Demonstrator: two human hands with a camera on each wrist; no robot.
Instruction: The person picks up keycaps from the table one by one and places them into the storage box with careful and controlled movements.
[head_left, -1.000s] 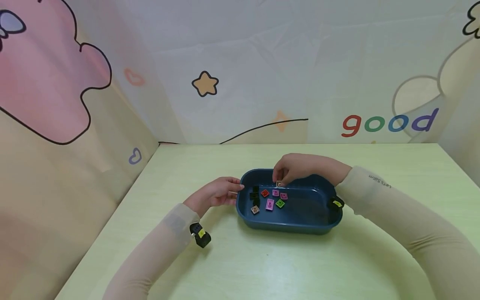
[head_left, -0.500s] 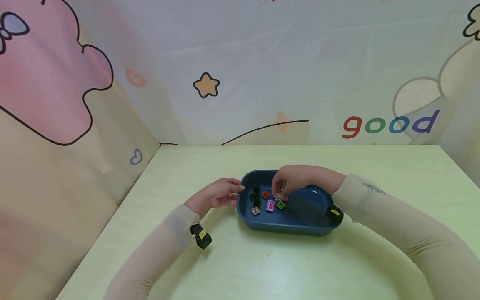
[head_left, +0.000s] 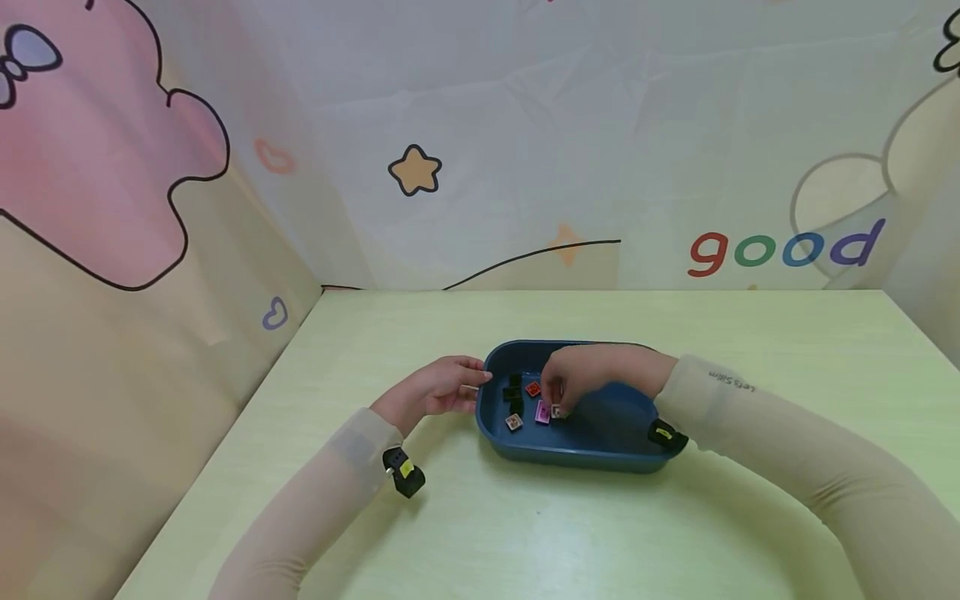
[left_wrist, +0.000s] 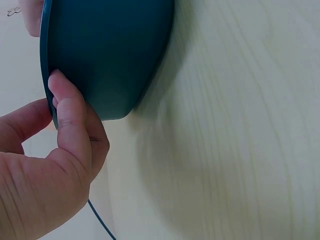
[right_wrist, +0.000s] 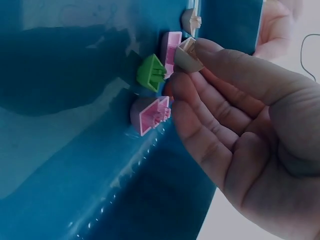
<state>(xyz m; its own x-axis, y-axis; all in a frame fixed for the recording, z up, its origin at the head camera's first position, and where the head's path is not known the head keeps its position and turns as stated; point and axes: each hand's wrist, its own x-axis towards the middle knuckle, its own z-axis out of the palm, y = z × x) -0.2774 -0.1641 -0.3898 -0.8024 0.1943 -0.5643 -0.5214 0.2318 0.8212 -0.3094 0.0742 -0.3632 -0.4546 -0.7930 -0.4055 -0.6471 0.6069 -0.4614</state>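
Observation:
A dark blue tray point(head_left: 600, 460) stands on the table with several small keycaps in it. My left hand point(head_left: 435, 387) grips its left rim between thumb and fingers, as the left wrist view shows on the tray wall point(left_wrist: 107, 55). Inside the tray, my right hand point(head_left: 592, 371) pinches a beige keycap point(right_wrist: 187, 59) between thumb and index finger, low over the floor. Close by lie a long pink keycap point(right_wrist: 171, 52), a green keycap point(right_wrist: 151, 73) and a smaller pink keycap point(right_wrist: 150, 116), hollow sides showing. The right hand hides the green one in the head view.
At the tray's left end are several black keycaps point(head_left: 513, 394), a red keycap point(head_left: 533, 389) and another beige keycap point(head_left: 513, 422). The pale table point(head_left: 450, 533) meets a printed cloth backdrop point(head_left: 510, 167) behind and at the sides.
My right hand has brought the beige keycap from the tray's back wall forward and down, beside the long pink keycap. The left hand keeps its grip on the rim.

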